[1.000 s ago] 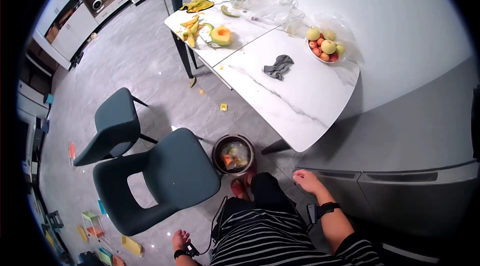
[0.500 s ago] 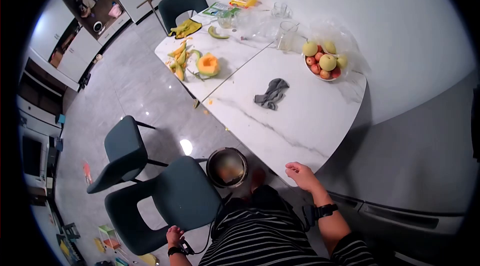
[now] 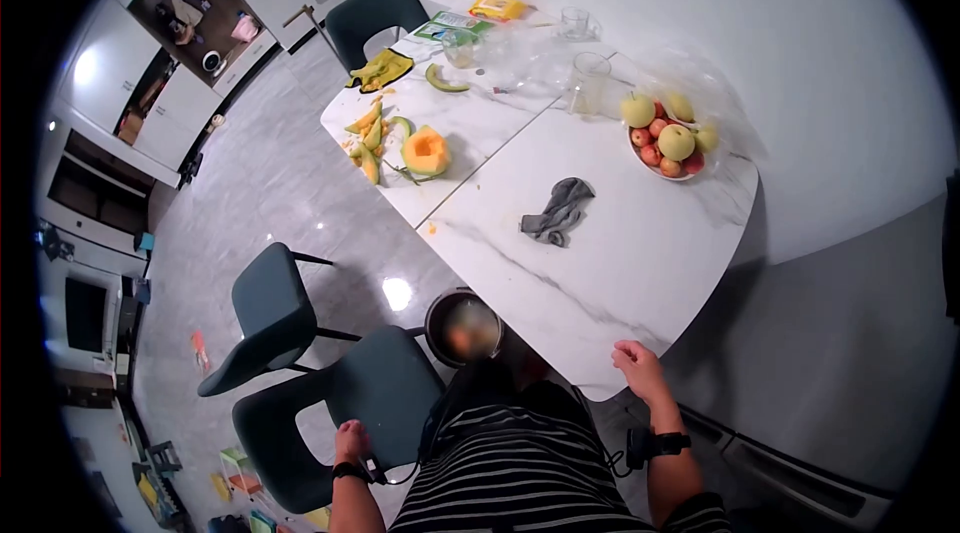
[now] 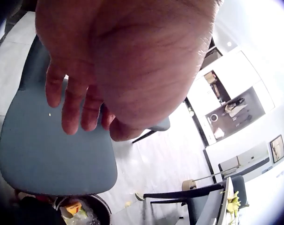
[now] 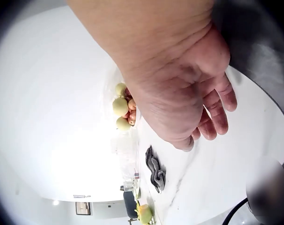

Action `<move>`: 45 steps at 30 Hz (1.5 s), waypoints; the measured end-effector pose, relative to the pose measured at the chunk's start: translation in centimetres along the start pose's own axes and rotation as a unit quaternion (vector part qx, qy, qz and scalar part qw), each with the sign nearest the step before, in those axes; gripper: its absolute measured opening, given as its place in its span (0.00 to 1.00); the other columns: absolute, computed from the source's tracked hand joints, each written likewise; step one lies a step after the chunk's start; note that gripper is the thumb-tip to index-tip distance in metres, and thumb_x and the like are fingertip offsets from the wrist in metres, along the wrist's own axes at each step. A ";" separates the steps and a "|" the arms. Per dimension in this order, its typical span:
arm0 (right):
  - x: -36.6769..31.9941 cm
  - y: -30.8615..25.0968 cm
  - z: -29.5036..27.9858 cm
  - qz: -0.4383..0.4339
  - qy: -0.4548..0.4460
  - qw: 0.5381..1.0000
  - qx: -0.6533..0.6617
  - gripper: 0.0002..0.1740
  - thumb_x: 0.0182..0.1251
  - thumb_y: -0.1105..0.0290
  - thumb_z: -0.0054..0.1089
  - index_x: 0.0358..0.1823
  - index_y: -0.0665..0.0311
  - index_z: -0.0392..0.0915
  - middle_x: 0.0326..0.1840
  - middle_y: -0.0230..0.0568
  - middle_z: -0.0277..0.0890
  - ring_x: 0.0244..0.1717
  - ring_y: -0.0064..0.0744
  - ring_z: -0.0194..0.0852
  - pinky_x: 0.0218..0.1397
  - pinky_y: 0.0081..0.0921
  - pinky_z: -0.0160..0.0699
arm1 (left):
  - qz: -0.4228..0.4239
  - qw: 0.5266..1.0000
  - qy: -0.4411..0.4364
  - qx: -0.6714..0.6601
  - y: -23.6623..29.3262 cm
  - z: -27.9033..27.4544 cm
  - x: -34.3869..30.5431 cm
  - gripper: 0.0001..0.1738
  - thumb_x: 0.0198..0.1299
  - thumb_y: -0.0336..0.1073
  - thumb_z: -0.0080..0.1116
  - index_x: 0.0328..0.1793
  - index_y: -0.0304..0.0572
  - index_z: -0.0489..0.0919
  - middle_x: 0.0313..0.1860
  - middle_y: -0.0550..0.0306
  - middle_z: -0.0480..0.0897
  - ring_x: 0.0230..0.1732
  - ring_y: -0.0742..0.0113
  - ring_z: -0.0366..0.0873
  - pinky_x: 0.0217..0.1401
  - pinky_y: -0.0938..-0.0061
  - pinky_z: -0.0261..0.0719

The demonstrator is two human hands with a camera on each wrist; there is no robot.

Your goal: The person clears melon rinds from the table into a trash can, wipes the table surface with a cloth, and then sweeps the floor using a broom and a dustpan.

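Note:
My left hand [image 3: 350, 441] hangs over the seat of a dark teal chair [image 3: 385, 383], its fingers loosely bent and holding nothing. In the left wrist view that hand [image 4: 128, 70] shows its palm, the chair seat beyond it. My right hand [image 3: 638, 371], also empty, hovers at the near rounded end of the white marbled table [image 3: 640, 283]. Its fingers are relaxed in the right wrist view. Farther up the tabletop lies a crumpled grey cloth [image 3: 558, 213]. A cut orange-fleshed melon [image 3: 427, 151] sits at the left edge, beside melon rinds [image 3: 368, 138].
A bowl of pears and red fruit [image 3: 668, 145] stands near the wall, with a plastic bag behind. Glass cups [image 3: 590, 83] and a yellow-black cloth [image 3: 382, 70] are farther back. A bin with scraps [image 3: 463, 328] stands below the table edge. Another chair [image 3: 270, 308] is left.
The view has shifted closer to the table. My right hand has gone from beside the grey fridge drawers to the table's near end; my left hand has come up over the chair.

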State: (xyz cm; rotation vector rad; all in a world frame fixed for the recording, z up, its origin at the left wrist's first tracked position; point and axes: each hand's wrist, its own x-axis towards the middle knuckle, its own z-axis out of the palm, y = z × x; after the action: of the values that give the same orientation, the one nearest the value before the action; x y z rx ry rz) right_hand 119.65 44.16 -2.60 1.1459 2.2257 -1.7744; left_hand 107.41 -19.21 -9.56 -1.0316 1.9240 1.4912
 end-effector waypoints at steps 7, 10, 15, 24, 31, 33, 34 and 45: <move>0.1 -1.0 0.0 0.052 0.031 0.998 0.033 0.16 0.64 0.67 0.60 0.48 0.70 0.78 0.33 0.35 0.79 0.34 0.21 0.76 0.39 0.20 0.74 | 0.008 0.997 0.005 0.078 6.6 3.1 1.1 0.11 0.63 0.41 0.56 0.48 0.49 0.75 0.36 0.61 0.77 0.31 0.63 0.79 0.22 0.71 0.73; 1.0 -1.4 0.8 0.052 0.050 0.997 0.029 0.16 0.64 0.66 0.60 0.50 0.68 0.78 0.34 0.32 0.78 0.33 0.19 0.76 0.33 0.18 0.71 | -0.006 0.994 0.010 0.105 9.7 4.1 2.4 0.10 0.63 0.42 0.55 0.46 0.50 0.75 0.35 0.62 0.77 0.28 0.65 0.77 0.21 0.72 0.72; 3.5 -4.2 3.6 0.073 0.069 0.995 0.011 0.16 0.65 0.64 0.59 0.50 0.67 0.77 0.34 0.31 0.78 0.34 0.19 0.76 0.33 0.18 0.70 | -0.024 0.992 -0.015 0.121 13.9 3.7 9.1 0.09 0.62 0.42 0.55 0.45 0.51 0.75 0.34 0.63 0.76 0.27 0.67 0.77 0.21 0.73 0.71; 9.1 -14.0 12.2 0.074 0.069 0.994 -0.034 0.17 0.65 0.65 0.60 0.50 0.68 0.78 0.37 0.35 0.78 0.38 0.22 0.75 0.43 0.20 0.74 | -0.023 0.987 -0.054 0.147 29.1 5.2 19.9 0.12 0.62 0.39 0.53 0.49 0.47 0.75 0.37 0.62 0.78 0.32 0.69 0.78 0.27 0.76 0.71; 12.2 -16.8 13.8 0.046 0.071 0.996 -0.014 0.17 0.66 0.64 0.59 0.51 0.68 0.77 0.38 0.34 0.78 0.37 0.21 0.73 0.43 0.20 0.73 | 0.120 0.951 -0.126 0.255 40.5 12.4 20.5 0.15 0.65 0.42 0.52 0.53 0.42 0.75 0.40 0.60 0.80 0.32 0.71 0.78 0.33 0.77 0.72; 12.3 -16.5 13.6 0.048 0.067 0.997 -0.007 0.17 0.66 0.64 0.60 0.51 0.68 0.77 0.38 0.34 0.79 0.38 0.21 0.73 0.44 0.20 0.73 | 0.200 0.932 -0.192 0.232 44.9 17.4 15.0 0.18 0.65 0.42 0.53 0.56 0.41 0.74 0.42 0.59 0.81 0.34 0.71 0.79 0.37 0.77 0.73; 12.5 -16.3 13.3 0.046 0.066 0.997 -0.007 0.17 0.66 0.65 0.60 0.51 0.68 0.77 0.38 0.34 0.79 0.38 0.21 0.73 0.44 0.20 0.73 | 0.204 0.926 -0.213 0.235 46.7 20.0 12.8 0.20 0.65 0.43 0.53 0.59 0.41 0.73 0.44 0.58 0.81 0.36 0.70 0.79 0.38 0.77 0.73; 8.8 -12.7 11.6 0.083 0.139 0.984 0.075 0.18 0.65 0.64 0.61 0.51 0.66 0.77 0.40 0.39 0.80 0.40 0.24 0.77 0.46 0.22 0.76 | 0.100 0.903 -0.368 0.198 47.8 36.9 11.6 0.21 0.71 0.44 0.44 0.66 0.48 0.68 0.51 0.55 0.82 0.50 0.65 0.80 0.52 0.69 0.73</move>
State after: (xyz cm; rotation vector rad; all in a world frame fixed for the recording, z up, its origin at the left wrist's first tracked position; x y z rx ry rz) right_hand 101.53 37.80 -0.42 1.6509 2.0830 -1.8364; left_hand 59.75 18.59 -0.76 -0.0502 1.6729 1.2505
